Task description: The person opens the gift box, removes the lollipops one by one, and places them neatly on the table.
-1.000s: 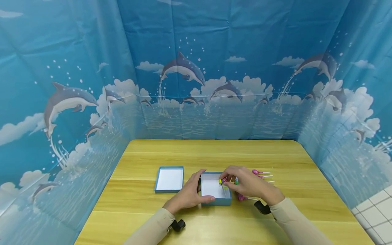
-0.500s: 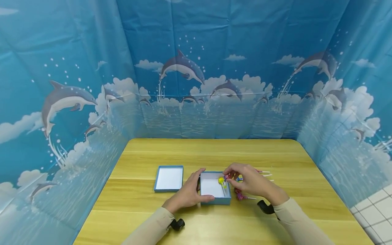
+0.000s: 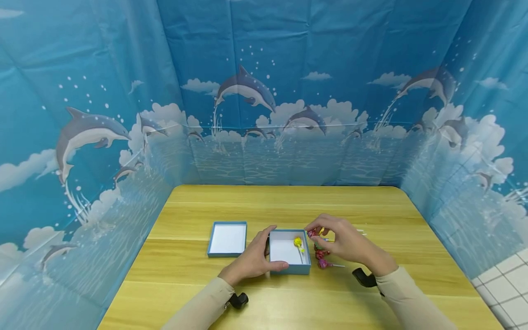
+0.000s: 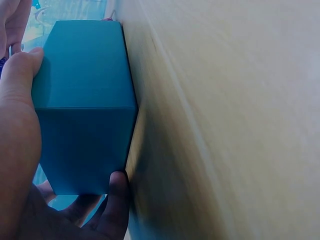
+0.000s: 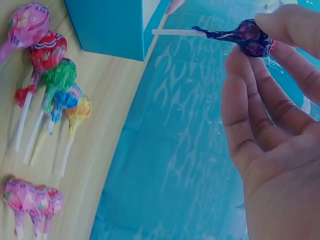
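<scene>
A blue box (image 3: 290,269) with a white inside stands at the table's middle. My left hand (image 3: 255,259) grips its left side, thumb along the front wall and fingers round the far part; the left wrist view shows the same hold on the box (image 4: 85,145). Inside the box lies a yellow lollipop (image 3: 298,241), its stick toward the front. Just off the box's right edge, my right hand (image 3: 348,240) pinches a dark purple lollipop (image 5: 250,39) by its wrapped head, its white stick pointing toward the box in the right wrist view.
Left of the box lies its blue-rimmed lid (image 3: 227,238), white side up. Pink (image 5: 30,25), red (image 5: 50,50), green (image 5: 60,77), blue (image 5: 66,96) and orange (image 5: 79,110) lollipops lie in a row right of the box. More pink lollipops (image 5: 32,197) lie beyond.
The yellow lollipop rests in the box, released from my right hand's reach. My right hand has moved right, off the box, with the purple lollipop. My left hand stays on the box.
</scene>
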The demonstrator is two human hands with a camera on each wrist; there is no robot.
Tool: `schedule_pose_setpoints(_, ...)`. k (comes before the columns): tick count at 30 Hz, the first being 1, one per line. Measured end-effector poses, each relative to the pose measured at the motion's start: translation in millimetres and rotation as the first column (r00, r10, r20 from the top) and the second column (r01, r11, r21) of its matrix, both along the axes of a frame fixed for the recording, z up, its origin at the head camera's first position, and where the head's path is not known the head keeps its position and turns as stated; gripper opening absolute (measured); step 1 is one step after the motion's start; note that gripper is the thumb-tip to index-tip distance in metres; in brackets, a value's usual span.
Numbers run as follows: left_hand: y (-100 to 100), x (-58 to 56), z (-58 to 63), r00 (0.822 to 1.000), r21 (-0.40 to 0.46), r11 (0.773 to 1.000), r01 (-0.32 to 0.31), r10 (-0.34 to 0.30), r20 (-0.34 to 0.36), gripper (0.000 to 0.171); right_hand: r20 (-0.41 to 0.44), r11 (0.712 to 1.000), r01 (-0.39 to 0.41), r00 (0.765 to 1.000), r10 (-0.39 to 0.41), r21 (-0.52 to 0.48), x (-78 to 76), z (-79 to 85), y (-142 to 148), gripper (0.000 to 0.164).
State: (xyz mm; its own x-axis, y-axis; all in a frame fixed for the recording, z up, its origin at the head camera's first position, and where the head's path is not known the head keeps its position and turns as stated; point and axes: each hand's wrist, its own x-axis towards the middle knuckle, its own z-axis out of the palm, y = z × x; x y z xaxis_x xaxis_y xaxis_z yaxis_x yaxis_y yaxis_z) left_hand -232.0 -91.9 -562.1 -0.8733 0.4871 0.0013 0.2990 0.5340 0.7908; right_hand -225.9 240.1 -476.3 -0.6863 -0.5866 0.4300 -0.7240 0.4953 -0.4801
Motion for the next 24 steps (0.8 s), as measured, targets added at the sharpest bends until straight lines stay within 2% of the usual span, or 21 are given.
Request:
schedule_pose_setpoints(11,-2,0.4,0.0,1.000,-0.036,0.999,-0.003,0.003,-0.018,0.124,-0.067,1.000,0.020,0.998,-0.020,0.004,-2.2,-0.7,20,0.033)
schedule_pose_setpoints(20,-1,0.9,-0.5,1.000,-0.036,0.999,-0.003,0.002,-0.013,0.124,-0.053,0.995,0.102,0.993,-0.101,0.019,-0.3,-6.4,48,0.029)
schedule_pose_setpoints(24,0,0.3,0.5,1.000,-0.034,0.999,-0.001,0.000,-0.012,0.124,-0.075,0.992,0.123,0.990,-0.121,0.027,1.1,-8.4,61,0.030)
